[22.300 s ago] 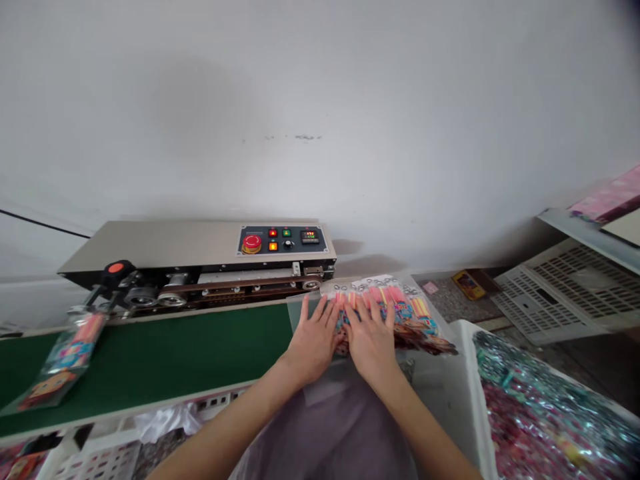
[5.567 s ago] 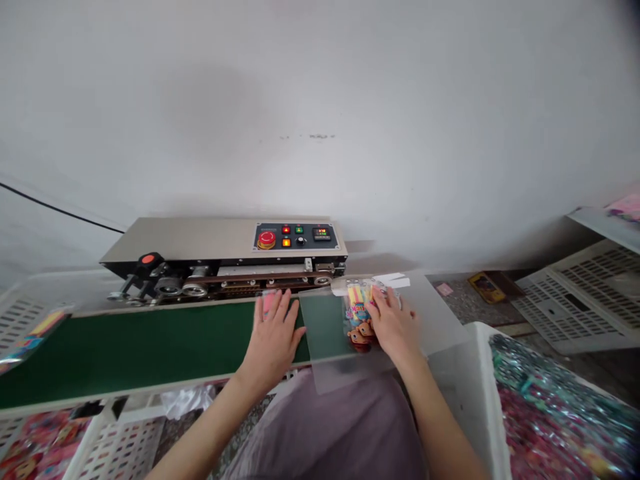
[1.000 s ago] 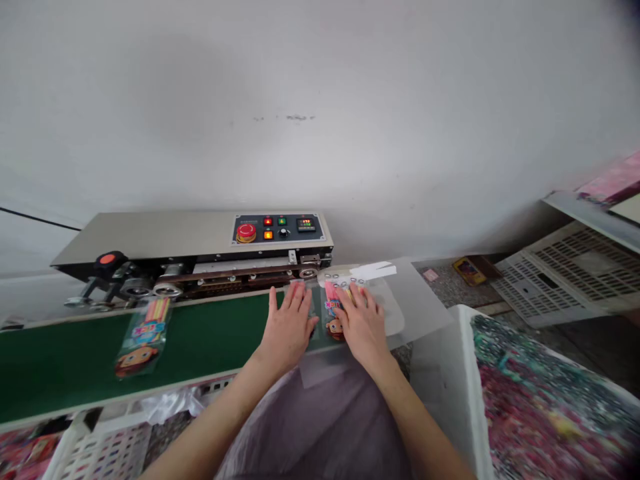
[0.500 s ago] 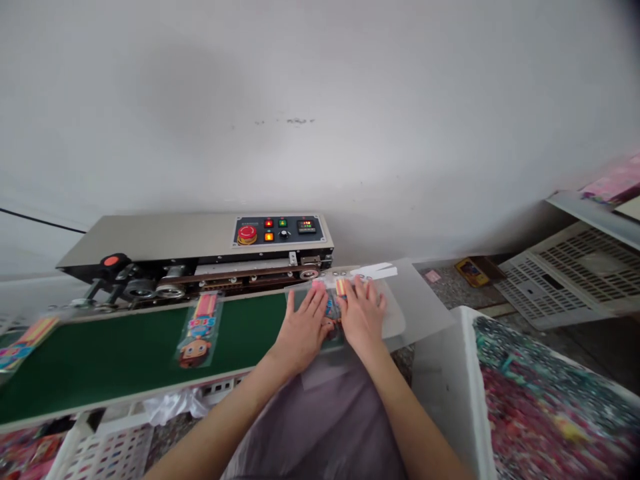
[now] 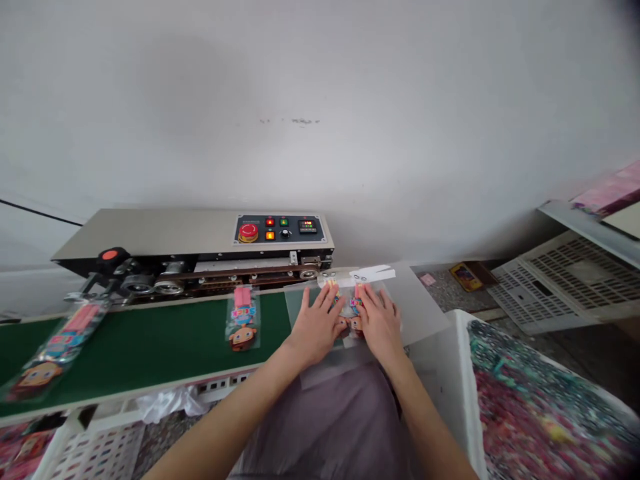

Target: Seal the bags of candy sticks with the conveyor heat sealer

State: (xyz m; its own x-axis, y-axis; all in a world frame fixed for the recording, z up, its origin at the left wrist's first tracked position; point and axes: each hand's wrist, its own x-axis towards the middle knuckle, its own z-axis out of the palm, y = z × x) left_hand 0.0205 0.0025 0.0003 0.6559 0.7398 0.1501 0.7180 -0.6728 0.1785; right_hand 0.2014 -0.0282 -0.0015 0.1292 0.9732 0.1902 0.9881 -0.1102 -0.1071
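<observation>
My left hand (image 5: 316, 325) lies with fingers spread on a clear packet (image 5: 333, 288) with a pink and yellow top. Beside it, my right hand (image 5: 380, 321) rests, fingers apart, on another packet (image 5: 357, 303) with a cartoon face at its lower end. Both packets are partly covered by my fingers and lie on a translucent sheet (image 5: 423, 307) at the right end of the green belt (image 5: 160, 347). Further left on the belt are a packet (image 5: 243, 319) lying nearly straight and a slanted packet (image 5: 60, 350) at the far left.
Behind the belt stands a sealing machine (image 5: 165, 233) with a red button and lit panel. A white foam box (image 5: 463, 373) of colourful packets is at the lower right. White crates (image 5: 555, 280) lean behind it. A perforated basket (image 5: 100, 453) sits below the belt.
Another packet now lies on the belt just left of my hands, and the one seen mid-belt before is no longer there. Both my hands have shifted slightly right.
</observation>
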